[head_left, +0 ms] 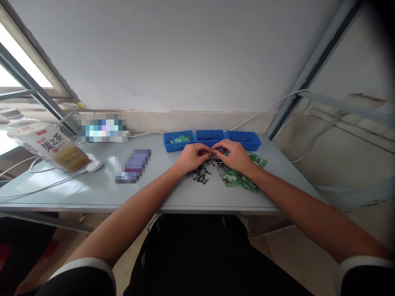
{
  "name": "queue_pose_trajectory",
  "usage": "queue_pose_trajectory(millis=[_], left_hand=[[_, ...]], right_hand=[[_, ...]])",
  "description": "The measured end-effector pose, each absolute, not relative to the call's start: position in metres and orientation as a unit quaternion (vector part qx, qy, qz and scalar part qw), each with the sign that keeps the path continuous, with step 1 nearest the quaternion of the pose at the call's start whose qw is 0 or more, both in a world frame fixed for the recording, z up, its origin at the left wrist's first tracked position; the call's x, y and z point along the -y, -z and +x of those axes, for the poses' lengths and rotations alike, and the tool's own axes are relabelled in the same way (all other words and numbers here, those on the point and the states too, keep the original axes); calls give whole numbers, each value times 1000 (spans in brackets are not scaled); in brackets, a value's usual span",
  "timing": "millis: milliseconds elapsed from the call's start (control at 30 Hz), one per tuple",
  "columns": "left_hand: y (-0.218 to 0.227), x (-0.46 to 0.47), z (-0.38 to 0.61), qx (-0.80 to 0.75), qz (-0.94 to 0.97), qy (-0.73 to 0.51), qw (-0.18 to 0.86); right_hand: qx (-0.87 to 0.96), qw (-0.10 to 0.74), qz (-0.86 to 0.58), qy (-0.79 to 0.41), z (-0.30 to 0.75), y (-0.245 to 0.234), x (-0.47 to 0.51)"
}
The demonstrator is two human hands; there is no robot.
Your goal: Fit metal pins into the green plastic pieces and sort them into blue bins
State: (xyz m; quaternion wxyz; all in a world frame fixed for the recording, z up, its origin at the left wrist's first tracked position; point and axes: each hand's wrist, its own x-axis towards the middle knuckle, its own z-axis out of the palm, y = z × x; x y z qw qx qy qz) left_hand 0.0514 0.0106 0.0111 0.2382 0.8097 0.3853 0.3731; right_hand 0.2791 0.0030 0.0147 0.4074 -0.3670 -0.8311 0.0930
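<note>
My left hand (194, 157) and my right hand (236, 155) meet at their fingertips, just in front of the blue trays. Both are closed in a pinch, and whatever lies between the fingers is too small to make out. Under and beside my left hand lies a loose pile of black screws (200, 174). Green-printed clear plastic packets (239, 179) spread below my right hand, and silvery screw-like pieces show inside some of them. Behind the hands stand a left blue tray (175, 147) holding a green packet, a middle blue tray (210, 135) with dark pieces, and a right blue tray (253, 144) with a few thin pieces.
A tea bottle (49, 142) leans at the far left beside a white computer mouse (94, 165) and white cables. A blurred flat object (134, 166) lies left of my hands. Another blurred item (103, 130) rests by the wall. Metal frame posts (304, 78) flank the grey table (216, 201).
</note>
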Motion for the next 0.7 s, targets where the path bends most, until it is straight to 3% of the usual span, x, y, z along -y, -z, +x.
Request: queue_pose_trajectory(millis=[233,400,700], left_hand=[[-13,-9,53,-379,775,-431,266],[-13,-8,54,-366,766,-450,277],[-10,-12,54,-335,738,-459,364]], right_hand=[[810,401,-397,-160,277,-12,-2],[826,370,-400,-147,278,-8,-4],[808,377,-412,-185,277,-11,-2]])
